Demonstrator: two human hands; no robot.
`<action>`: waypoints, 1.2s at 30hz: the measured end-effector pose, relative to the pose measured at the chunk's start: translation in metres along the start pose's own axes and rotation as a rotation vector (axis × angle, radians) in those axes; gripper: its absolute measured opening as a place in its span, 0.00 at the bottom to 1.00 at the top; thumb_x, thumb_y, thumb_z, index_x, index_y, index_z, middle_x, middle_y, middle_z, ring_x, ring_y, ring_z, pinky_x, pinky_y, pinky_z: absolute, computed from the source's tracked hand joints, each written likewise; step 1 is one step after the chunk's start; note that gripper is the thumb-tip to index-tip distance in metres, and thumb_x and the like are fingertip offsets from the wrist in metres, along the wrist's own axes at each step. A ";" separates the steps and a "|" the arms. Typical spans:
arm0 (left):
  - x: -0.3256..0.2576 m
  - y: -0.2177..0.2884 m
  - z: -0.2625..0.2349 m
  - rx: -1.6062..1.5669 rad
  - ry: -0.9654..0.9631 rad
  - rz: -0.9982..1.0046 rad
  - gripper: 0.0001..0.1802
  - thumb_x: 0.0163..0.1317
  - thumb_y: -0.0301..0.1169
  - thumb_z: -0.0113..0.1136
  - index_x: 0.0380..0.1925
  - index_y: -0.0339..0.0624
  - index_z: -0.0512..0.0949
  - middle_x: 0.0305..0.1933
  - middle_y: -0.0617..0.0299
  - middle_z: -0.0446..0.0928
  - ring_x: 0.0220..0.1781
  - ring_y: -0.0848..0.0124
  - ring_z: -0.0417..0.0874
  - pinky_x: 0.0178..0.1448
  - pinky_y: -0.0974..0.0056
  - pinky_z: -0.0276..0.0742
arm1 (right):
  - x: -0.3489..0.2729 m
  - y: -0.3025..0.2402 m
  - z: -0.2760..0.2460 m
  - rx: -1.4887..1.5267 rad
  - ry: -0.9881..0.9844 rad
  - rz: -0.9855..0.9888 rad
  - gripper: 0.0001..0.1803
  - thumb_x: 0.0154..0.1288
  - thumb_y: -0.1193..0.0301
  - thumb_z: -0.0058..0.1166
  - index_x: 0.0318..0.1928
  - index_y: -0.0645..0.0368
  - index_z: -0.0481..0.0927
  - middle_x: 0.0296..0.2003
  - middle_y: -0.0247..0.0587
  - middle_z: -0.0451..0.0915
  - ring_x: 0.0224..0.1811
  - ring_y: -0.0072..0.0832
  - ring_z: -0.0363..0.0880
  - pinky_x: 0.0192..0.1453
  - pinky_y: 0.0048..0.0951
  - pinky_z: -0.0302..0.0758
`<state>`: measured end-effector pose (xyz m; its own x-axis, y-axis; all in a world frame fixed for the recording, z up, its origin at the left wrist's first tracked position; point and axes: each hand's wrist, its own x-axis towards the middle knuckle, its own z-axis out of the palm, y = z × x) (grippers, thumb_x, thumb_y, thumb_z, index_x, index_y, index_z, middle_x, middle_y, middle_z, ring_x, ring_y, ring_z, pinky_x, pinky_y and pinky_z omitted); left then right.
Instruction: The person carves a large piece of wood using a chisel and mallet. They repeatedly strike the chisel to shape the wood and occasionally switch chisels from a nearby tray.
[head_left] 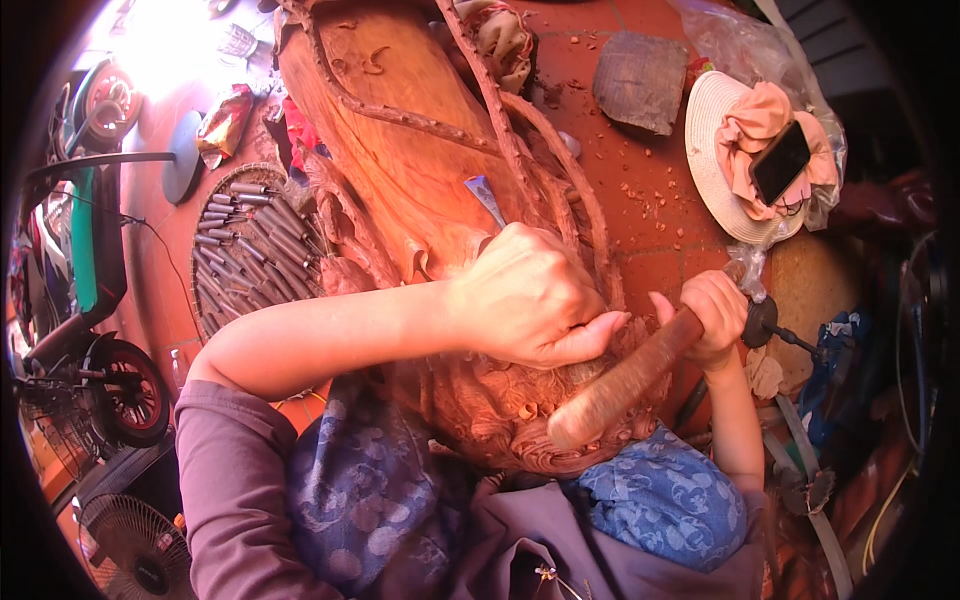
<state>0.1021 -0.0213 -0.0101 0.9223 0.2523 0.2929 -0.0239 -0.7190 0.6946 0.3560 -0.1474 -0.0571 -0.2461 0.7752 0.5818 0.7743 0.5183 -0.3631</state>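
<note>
My left hand (pixel 535 295) is closed around a carving chisel, its handle mostly hidden in the fist. The chisel's bluish metal blade (pixel 485 198) sticks out beyond the knuckles, over the carving. My right hand (pixel 712 312) grips a wooden mallet (pixel 620 388), whose thick, rounded end slants down toward my lap, near the left wrist. Under both hands lies a large reddish-brown wood carving (pixel 395 90), smooth at the far part, with raised knobbly branches (pixel 425 125). Dense curling relief (pixel 540 440) covers its near end, close to my knees.
A round woven basket (pixel 200 290) of chisels stands at the left. At the right are a sun hat (pixel 705 150) with cloth and a phone (pixel 782 163) on it. A wood block (pixel 640 82) sits beyond, among chips. A fan (pixel 135 545) stands at lower left.
</note>
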 end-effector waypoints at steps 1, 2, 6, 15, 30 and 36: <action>-0.001 0.000 0.000 0.009 -0.007 0.003 0.21 0.64 0.38 0.59 0.13 0.41 0.73 0.16 0.56 0.71 0.19 0.54 0.75 0.26 0.52 0.72 | -0.003 0.002 0.001 0.046 0.030 -0.033 0.18 0.48 0.77 0.74 0.31 0.58 0.73 0.24 0.39 0.75 0.25 0.40 0.78 0.32 0.38 0.78; -0.001 -0.001 -0.001 0.018 -0.015 0.006 0.21 0.64 0.38 0.59 0.13 0.41 0.73 0.16 0.56 0.71 0.19 0.54 0.75 0.26 0.52 0.72 | -0.004 0.003 0.002 0.092 0.060 -0.065 0.18 0.48 0.77 0.74 0.31 0.58 0.73 0.24 0.39 0.76 0.25 0.40 0.78 0.32 0.38 0.78; 0.000 0.000 -0.002 -0.012 -0.023 0.002 0.21 0.65 0.37 0.59 0.13 0.42 0.73 0.16 0.57 0.71 0.19 0.54 0.76 0.26 0.53 0.72 | -0.001 0.008 0.003 -0.008 0.060 -0.071 0.20 0.47 0.78 0.75 0.31 0.59 0.72 0.26 0.41 0.77 0.27 0.40 0.79 0.34 0.40 0.79; -0.001 -0.003 -0.006 0.012 0.003 -0.024 0.22 0.65 0.38 0.59 0.12 0.43 0.72 0.16 0.57 0.71 0.20 0.54 0.75 0.25 0.53 0.71 | -0.003 0.005 -0.002 -0.033 0.010 0.000 0.18 0.47 0.77 0.74 0.30 0.57 0.73 0.25 0.40 0.77 0.28 0.40 0.80 0.35 0.40 0.80; -0.001 -0.010 -0.012 0.001 -0.031 -0.055 0.21 0.65 0.37 0.58 0.14 0.43 0.73 0.18 0.57 0.74 0.21 0.54 0.77 0.26 0.54 0.72 | -0.001 0.006 0.000 -0.041 0.006 0.048 0.19 0.47 0.74 0.75 0.28 0.58 0.72 0.24 0.40 0.76 0.25 0.40 0.78 0.32 0.38 0.77; -0.001 -0.009 -0.013 0.006 -0.003 -0.033 0.22 0.65 0.36 0.58 0.12 0.43 0.71 0.16 0.58 0.73 0.20 0.55 0.76 0.25 0.54 0.71 | 0.002 0.003 0.000 -0.011 -0.025 0.101 0.18 0.48 0.75 0.74 0.28 0.59 0.73 0.24 0.41 0.76 0.25 0.41 0.77 0.32 0.39 0.77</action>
<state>0.0963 -0.0062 -0.0079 0.9238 0.2741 0.2673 0.0094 -0.7142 0.6999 0.3577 -0.1447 -0.0569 -0.1809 0.8323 0.5240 0.8020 0.4332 -0.4112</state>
